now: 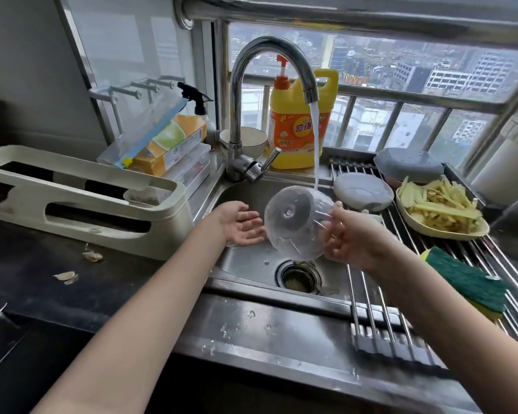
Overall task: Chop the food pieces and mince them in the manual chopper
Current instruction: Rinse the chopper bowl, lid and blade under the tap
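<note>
My right hand (349, 237) grips the clear plastic chopper bowl (293, 222) by its rim and holds it tipped on its side over the sink (251, 264), under water running from the faucet (269, 55). My left hand (241, 224) is open, palm up, just left of the bowl and holds nothing. The grey chopper lid (362, 191) lies on the roll-up drying rack (371, 294) behind the bowl. A cream dish of yellow peelings and strips (440, 209) sits on the rack at the right.
A yellow detergent bottle (299, 124) stands behind the faucet with a cream bowl (245, 140) beside it. A green sponge (464, 277) lies on the rack. A cream knife block (81, 198) rests on the dark counter at left, with garlic skins (68, 276) nearby.
</note>
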The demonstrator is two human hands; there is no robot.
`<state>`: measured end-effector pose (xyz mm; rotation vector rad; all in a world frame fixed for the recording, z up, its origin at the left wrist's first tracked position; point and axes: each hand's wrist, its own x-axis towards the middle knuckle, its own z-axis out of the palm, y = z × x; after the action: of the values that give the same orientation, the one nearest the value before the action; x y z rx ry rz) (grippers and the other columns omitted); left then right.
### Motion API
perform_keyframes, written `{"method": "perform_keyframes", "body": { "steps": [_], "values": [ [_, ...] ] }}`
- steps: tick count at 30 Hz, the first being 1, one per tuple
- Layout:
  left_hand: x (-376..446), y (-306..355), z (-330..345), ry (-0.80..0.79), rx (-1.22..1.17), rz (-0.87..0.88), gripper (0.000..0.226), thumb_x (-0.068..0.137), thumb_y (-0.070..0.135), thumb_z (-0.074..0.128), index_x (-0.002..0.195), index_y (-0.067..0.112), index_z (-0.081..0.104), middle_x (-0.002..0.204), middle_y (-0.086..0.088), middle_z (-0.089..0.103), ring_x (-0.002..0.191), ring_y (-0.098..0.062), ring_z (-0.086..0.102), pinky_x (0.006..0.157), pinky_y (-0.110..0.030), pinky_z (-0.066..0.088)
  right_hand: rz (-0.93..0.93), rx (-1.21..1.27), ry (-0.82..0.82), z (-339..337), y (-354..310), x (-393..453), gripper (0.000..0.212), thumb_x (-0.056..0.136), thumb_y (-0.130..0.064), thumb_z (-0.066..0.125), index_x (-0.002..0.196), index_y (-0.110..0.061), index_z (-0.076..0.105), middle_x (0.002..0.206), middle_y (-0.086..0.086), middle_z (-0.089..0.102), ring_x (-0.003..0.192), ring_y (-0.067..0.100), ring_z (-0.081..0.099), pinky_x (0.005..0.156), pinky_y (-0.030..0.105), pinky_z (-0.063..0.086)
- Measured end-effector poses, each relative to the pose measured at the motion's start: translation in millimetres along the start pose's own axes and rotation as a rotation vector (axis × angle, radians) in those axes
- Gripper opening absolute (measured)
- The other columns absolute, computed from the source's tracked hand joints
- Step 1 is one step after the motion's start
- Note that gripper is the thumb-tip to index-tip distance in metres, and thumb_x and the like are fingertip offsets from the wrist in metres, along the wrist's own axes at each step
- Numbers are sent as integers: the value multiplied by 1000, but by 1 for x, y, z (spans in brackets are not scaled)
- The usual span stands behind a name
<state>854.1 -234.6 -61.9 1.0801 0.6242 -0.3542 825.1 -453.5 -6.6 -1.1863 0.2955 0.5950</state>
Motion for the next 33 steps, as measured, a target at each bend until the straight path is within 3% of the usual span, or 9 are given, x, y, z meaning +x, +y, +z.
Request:
{"method": "perform_keyframes", "body": {
  "steps": [6, 11, 13, 15, 19, 22, 29, 31, 33],
  "values": [
    [-13, -8, 8, -103, 29, -19, 25, 98, 24, 39, 98, 5, 56, 101, -13, 58, 89, -30, 60, 85, -50, 46, 58, 155, 21, -35, 9, -38, 29, 101, -17, 34, 79, -6, 50, 49, 3, 50, 35, 6, 44, 34, 14, 37],
    [-50, -22, 44, -450, 456, 128, 71, 77, 56, 62, 137, 23, 43, 131, -12, 50, 114, -32, 57, 87, -52, 52, -11, 226, 194, -62, 20, -59, 19, 100, -10, 36, 113, -5, 48, 103, 17, 46, 64, 15, 49, 35, 19, 44],
    [-67, -34, 65, -594, 611, 171, 84, 72, 41, 76, 143, 30, 33, 136, -9, 49, 116, -28, 58, 94, -48, 50, -61, 136, 212, -67, 20, -67, 29, 99, -8, 41, 127, -4, 43, 119, 22, 48, 78, 23, 57, 41, 23, 51],
    [-76, -46, 81, -608, 844, 296, 93, 75, 22, 79, 148, 32, 22, 143, -5, 43, 119, -19, 55, 100, -38, 48, -165, -260, 275, -69, 15, -79, 28, 97, -8, 47, 124, -2, 46, 114, 21, 57, 85, 27, 66, 46, 28, 55],
    [-84, -56, 93, -488, 988, 542, 106, 68, 28, 84, 150, 31, 17, 154, -3, 28, 134, -18, 37, 112, -39, 34, -595, -1192, 569, -89, 1, -97, 18, 91, -18, 59, 107, -21, 66, 101, 6, 66, 77, 19, 66, 55, 28, 54],
    [-84, -56, 100, -459, 982, 639, 108, 65, 31, 87, 149, 30, 20, 154, 1, 27, 135, -15, 35, 114, -37, 30, -505, -1753, 638, -115, 2, -95, 30, 85, -42, 63, 115, -47, 59, 125, -8, 59, 106, 22, 54, 82, 39, 48],
    [-77, -56, 129, -443, 1127, 627, 105, 61, 33, 89, 144, 16, 27, 146, -2, 37, 129, -18, 43, 113, -38, 33, -517, -1587, 855, -136, 3, -80, 29, 92, -33, 54, 120, -41, 60, 132, -3, 56, 120, 32, 46, 92, 51, 42],
    [-73, -62, 128, -458, 1140, 608, 116, 60, 35, 89, 149, 19, 17, 154, -2, 26, 138, -18, 32, 117, -38, 24, -702, -1466, 748, -130, 1, -81, 33, 93, -28, 53, 126, -35, 57, 135, -1, 53, 124, 27, 45, 97, 48, 40],
    [-70, -67, 120, -443, 1100, 558, 131, 58, 38, 90, 152, 25, -1, 160, -2, 9, 145, -18, 16, 120, -40, 16, -714, -1234, 402, -114, 2, -92, 44, 91, -41, 52, 135, -43, 45, 139, -8, 43, 124, 17, 43, 100, 40, 38]
  ]
}}
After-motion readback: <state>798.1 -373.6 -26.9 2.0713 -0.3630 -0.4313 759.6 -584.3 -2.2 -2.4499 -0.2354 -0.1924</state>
